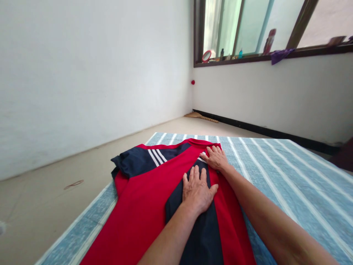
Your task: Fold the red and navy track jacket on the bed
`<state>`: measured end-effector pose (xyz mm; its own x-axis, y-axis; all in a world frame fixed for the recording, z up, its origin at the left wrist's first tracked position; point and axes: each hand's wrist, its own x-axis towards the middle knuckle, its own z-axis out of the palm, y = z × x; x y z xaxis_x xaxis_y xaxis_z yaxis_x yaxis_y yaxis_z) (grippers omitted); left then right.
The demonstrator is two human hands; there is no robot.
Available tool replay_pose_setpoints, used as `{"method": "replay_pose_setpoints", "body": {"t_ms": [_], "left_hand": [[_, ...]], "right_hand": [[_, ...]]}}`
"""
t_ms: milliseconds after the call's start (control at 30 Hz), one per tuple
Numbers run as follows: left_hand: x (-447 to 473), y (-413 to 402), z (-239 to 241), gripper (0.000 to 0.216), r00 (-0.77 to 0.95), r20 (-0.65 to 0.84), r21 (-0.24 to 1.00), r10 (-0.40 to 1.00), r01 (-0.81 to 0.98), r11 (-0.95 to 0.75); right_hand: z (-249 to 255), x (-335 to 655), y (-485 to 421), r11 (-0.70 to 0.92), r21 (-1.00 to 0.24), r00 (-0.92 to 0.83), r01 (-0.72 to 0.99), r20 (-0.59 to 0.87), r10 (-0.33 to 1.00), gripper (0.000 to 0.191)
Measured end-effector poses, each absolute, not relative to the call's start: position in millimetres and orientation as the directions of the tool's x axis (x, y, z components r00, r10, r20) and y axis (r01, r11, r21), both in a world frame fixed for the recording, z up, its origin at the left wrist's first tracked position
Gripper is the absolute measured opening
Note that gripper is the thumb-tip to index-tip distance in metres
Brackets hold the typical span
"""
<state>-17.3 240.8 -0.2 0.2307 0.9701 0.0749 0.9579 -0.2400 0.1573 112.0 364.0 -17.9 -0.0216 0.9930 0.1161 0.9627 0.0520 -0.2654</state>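
Note:
A red and navy shirt with white stripes on its sleeves lies on a blue-and-white striped cloth. Its right side is folded inward, so one navy sleeve rests along the body, while the other navy sleeve sticks out to the left. My left hand presses flat on the folded navy sleeve with its fingers spread. Farther up, near the collar, my right hand lies on the red fabric by the white stripes, its fingers stretched out. Whether any cloth sits under its fingertips in a pinch cannot be seen.
A pale floor runs along the white wall at left, with a thin looped cord on it. In the far corner lies a broom. The window sill holds a red-rimmed mirror, a red flask and a purple cloth.

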Motion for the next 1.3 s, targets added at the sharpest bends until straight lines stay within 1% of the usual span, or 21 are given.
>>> {"method": "replay_pose_setpoints", "body": {"t_ms": [167, 333, 433, 500, 533, 567, 633, 667, 733, 833, 967, 1133, 1300], "left_hand": [[-17, 241, -2, 0.071, 0.232, 0.090, 0.151, 0.969, 0.958, -0.244], [-18, 241, -2, 0.072, 0.242, 0.074, 0.139, 0.967, 0.958, -0.250], [-19, 242, 10, 0.074, 0.248, -0.020, 0.149, 0.969, 0.959, -0.242], [-18, 246, 24, 0.071, 0.252, -0.099, 0.158, 0.963, 0.959, -0.235], [-16, 250, 30, 0.064, 0.253, -0.107, 0.155, 0.962, 0.959, -0.235], [-13, 255, 36, 0.054, 0.258, -0.076, 0.144, 0.963, 0.959, -0.245], [-3, 270, 42, 0.036, 0.277, 0.087, 0.107, 0.957, 0.953, -0.285], [4, 279, 42, 0.033, 0.293, 0.141, 0.100, 0.946, 0.946, -0.308], [17, 298, 35, 0.031, 0.328, 0.181, 0.102, 0.927, 0.931, -0.350], [33, 320, 14, 0.036, 0.351, 0.202, 0.112, 0.914, 0.919, -0.377], [38, 331, -8, 0.049, 0.359, 0.209, 0.125, 0.910, 0.913, -0.389], [38, 332, -10, 0.053, 0.358, 0.209, 0.136, 0.910, 0.911, -0.389], [40, 331, -10, 0.050, 0.352, 0.227, 0.136, 0.908, 0.912, -0.388]], "right_hand": [[-19, 113, 367, 0.039, -0.300, -0.009, 0.953, 0.100, 0.995, 0.075], [-22, 114, 368, 0.058, -0.353, -0.006, 0.934, 0.145, 0.989, 0.076], [-21, 115, 367, 0.074, -0.389, 0.003, 0.918, 0.194, 0.981, 0.076], [-18, 118, 367, 0.094, -0.414, 0.007, 0.905, 0.236, 0.972, 0.066], [-16, 121, 367, 0.103, -0.427, 0.012, 0.898, 0.258, 0.966, 0.059], [-15, 125, 368, 0.107, -0.440, 0.022, 0.892, 0.279, 0.960, 0.054], [-13, 134, 370, 0.090, -0.463, 0.070, 0.882, 0.317, 0.946, 0.054], [-12, 140, 373, 0.071, -0.472, 0.102, 0.879, 0.332, 0.938, 0.054], [-13, 150, 379, 0.031, -0.480, 0.160, 0.877, 0.352, 0.922, 0.050], [-17, 162, 392, 0.001, -0.465, 0.181, 0.885, 0.348, 0.920, 0.044], [-18, 172, 406, 0.008, -0.397, 0.122, 0.918, 0.301, 0.946, 0.037], [-8, 176, 412, 0.014, -0.282, 0.060, 0.959, 0.253, 0.966, 0.027], [0, 176, 415, -0.056, -0.226, 0.111, 0.972, 0.235, 0.966, 0.028]]}}
